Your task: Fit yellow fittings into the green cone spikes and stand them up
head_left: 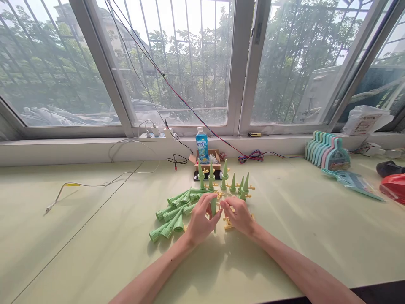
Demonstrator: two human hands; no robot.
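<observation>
My left hand (200,220) is closed around a green plastic cone (213,206), whose narrow tip points down. Close beside it, the fingertips of my right hand (239,214) are pinched together at the cone's side; whatever they hold is too small to make out. Left of my hands lies a pile of loose green cones (172,223) with hollow round ends. Behind my hands stand several upright green cones (224,175), some with yellow pegs sticking out sideways. Small yellow pegs (229,226) lie under and beside my right hand, partly covered by it.
A blue drink bottle (201,145) in a small cardboard box (215,158) stands behind the cones, with a black phone (207,175) in front. Cables (253,157), a power strip (155,135), a row of pastel plastic pieces (329,152) and a red object (394,188) lie around.
</observation>
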